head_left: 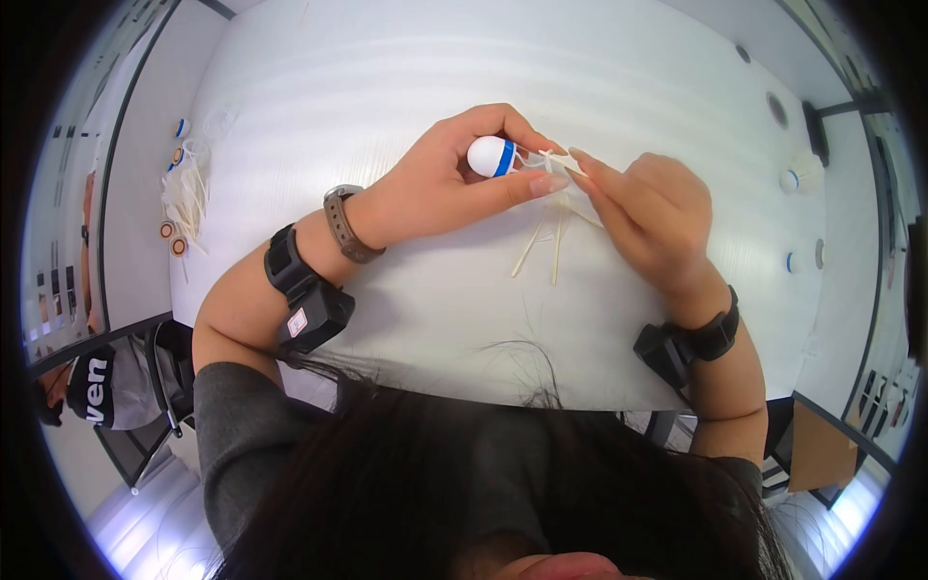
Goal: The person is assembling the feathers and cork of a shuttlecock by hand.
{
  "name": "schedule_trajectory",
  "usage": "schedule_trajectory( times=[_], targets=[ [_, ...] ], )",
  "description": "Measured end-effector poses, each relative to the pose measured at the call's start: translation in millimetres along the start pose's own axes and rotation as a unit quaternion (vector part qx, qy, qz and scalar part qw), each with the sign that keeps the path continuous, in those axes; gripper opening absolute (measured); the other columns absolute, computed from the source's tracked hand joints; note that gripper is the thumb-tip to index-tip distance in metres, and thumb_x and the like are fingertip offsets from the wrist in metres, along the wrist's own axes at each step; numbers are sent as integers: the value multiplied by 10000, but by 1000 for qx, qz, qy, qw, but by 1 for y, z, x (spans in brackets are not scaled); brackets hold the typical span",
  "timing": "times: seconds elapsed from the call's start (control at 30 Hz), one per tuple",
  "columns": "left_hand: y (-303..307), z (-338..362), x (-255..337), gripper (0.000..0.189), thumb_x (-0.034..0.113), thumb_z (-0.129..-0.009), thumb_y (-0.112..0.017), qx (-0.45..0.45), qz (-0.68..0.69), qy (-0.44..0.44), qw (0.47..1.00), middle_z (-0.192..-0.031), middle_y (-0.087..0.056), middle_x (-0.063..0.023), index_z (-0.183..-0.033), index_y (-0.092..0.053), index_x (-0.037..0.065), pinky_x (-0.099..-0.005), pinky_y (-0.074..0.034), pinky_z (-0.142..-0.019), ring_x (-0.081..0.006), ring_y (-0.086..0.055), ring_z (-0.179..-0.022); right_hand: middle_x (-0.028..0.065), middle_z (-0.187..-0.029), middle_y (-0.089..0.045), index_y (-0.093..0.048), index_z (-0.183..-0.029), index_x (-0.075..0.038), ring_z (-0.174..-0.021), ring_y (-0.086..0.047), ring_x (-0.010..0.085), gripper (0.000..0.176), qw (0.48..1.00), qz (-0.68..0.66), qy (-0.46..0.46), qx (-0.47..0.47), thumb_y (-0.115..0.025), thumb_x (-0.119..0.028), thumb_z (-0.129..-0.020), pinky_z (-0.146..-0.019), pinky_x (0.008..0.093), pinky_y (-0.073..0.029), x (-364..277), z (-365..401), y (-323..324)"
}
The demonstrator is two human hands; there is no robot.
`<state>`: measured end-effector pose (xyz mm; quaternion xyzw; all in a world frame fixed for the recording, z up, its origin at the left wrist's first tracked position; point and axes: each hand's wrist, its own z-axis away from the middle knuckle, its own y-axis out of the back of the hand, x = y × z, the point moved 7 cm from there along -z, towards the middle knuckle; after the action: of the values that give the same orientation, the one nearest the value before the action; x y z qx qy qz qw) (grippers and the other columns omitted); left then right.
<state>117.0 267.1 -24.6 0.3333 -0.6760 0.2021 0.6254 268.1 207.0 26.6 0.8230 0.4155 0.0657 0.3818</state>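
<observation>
A white, egg-shaped piece with a blue band rests in my left hand, held on its side with the band toward the right. The thumb and forefinger of that hand are closed near thin white strands at the piece's right end. My right hand pinches the same pale strands from the right, its fingertips close to my left fingertips. Below the hands, two thin cream-coloured sticks or strips hang or lie over the white table.
At the table's left lie a bundle of pale strips, round brown-and-white pieces and a blue-and-white piece. Blue-and-white pieces are at the right side. Low walls flank the table.
</observation>
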Motion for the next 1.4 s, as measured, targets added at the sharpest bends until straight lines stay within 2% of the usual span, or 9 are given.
schedule_trajectory(
  times=[0.13, 0.33, 0.43, 0.53, 0.63, 0.83, 1.03, 1.2, 1.4],
  targets=[
    [-1, -1, -6, 178, 108, -896, -708, 3, 28, 24, 999, -941, -636, 3, -1052, -642, 51, -217, -468, -761, -46, -529, -835, 39, -571, -501, -733, -902, -24, -489, -471, 178, 123, 996, -56, -73, -2, -758, -30, -782, -456, 308, -358, 4, 3, -4],
    [0, -1, -8, 142, 106, -895, -716, 4, 10, 59, 998, -932, -655, -2, -1008, -650, 53, -218, -471, -752, -45, -550, -822, 54, -594, -551, -737, -880, -36, -506, -481, 177, 69, 988, -83, -121, -49, -738, -58, -814, -477, 305, -376, 8, 5, -13],
    [-1, 0, -9, 125, 116, -901, -713, 4, 6, 57, 998, -913, -655, 2, -993, -655, 53, -217, -470, -738, -44, -553, -806, 41, -630, -602, -738, -870, -39, -519, -481, 127, 53, 951, -185, -233, -82, -728, -80, -839, -487, 273, -361, 15, 11, -22],
    [-1, -1, -2, 96, 125, -908, -709, 10, 18, 45, 999, -880, -650, 7, -955, -662, 57, -215, -462, -718, -41, -551, -788, 8, -684, -643, -740, -866, -28, -567, -460, 50, 95, 863, -323, -378, -88, -713, -118, -878, -505, 225, -325, 25, 26, -34],
    [-3, -1, -3, 96, 123, -906, -711, 0, 39, 49, 998, -860, -644, 9, -951, -660, 56, -216, -455, -703, -41, -543, -772, 11, -680, -639, -740, -862, -29, -569, -456, 52, 93, 863, -327, -375, -87, -713, -116, -878, -504, 229, -329, 25, 26, -36],
    [-3, -2, -4, 104, 122, -905, -710, -2, 34, 34, 999, -871, -647, 5, -964, -663, 51, -217, -449, -709, -48, -534, -772, 41, -647, -620, -746, -882, -37, -547, -489, 104, 66, 911, -259, -311, -73, -718, -90, -855, -498, 253, -354, 20, 18, -29],
    [4, 1, -4, 277, 131, -903, -708, 43, 32, 25, 998, -1082, -624, -18, -1153, -618, 51, -217, -460, -779, -58, -523, -817, 42, -624, -596, -749, -892, -39, -544, -489, 109, 62, 939, -212, -270, -27, -731, -75, -845, -501, 257, -354, 23, 13, -20],
    [6, 2, 2, 291, 104, -950, -597, 50, 38, 26, 998, -1047, -554, -38, -1225, -517, 49, -213, -484, -605, -65, -560, -740, 37, -605, -569, -744, -892, -33, -538, -480, 112, 64, 954, -182, -238, -18, -733, -67, -839, -493, 264, -347, 22, 11, -17],
    [4, 2, -2, 246, 70, -956, -527, 26, 74, 21, 997, -1021, -531, -57, -1193, -467, 51, -205, -463, -636, -65, -539, -749, 47, -601, -558, -735, -894, -27, -525, -485, 129, 64, 966, -158, -205, -16, -730, -42, -832, -487, 269, -361, 19, 8, -15]
  ],
)
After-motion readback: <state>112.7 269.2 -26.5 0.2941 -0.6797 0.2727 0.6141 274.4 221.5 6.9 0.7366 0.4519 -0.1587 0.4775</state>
